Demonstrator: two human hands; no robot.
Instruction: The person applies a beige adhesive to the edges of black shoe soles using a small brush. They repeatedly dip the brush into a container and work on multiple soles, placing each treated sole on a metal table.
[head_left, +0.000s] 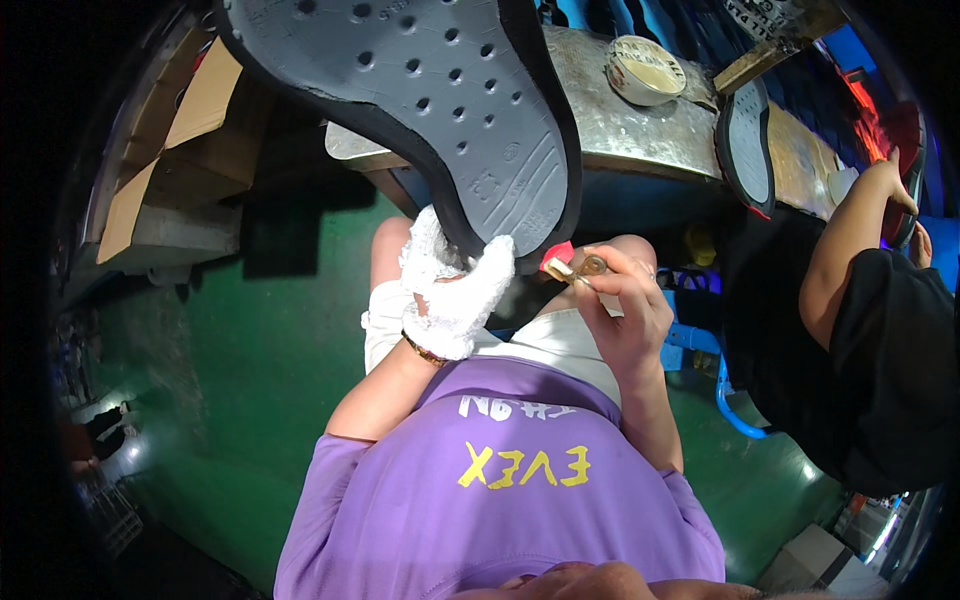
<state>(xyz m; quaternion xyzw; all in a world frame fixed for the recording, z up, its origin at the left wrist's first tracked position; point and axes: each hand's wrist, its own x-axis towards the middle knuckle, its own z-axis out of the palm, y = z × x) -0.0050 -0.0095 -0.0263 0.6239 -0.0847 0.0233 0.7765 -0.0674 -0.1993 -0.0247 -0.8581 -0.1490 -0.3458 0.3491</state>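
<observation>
A large grey insole (440, 95) with small holes and a black rim stands tilted up in front of me. My left hand (455, 285), in a white knitted glove, is closed on its narrow lower end. My bare right hand (630, 300) pinches a small brass-coloured tool (591, 266) with a pale tip; its exact kind is unclear. That tip touches or overlaps a small red piece (557, 256) beside the insole's lower edge. Whether the red piece is attached to the insole cannot be made out.
Behind the insole is a worn metal worktable (625, 140) bearing a pale bowl (645, 72). Another grey insole (748, 140) lies at its right. A co-worker's arm (850, 240) reaches in at the right. Open cardboard boxes (190, 150) stand at the left above the green floor (250, 310).
</observation>
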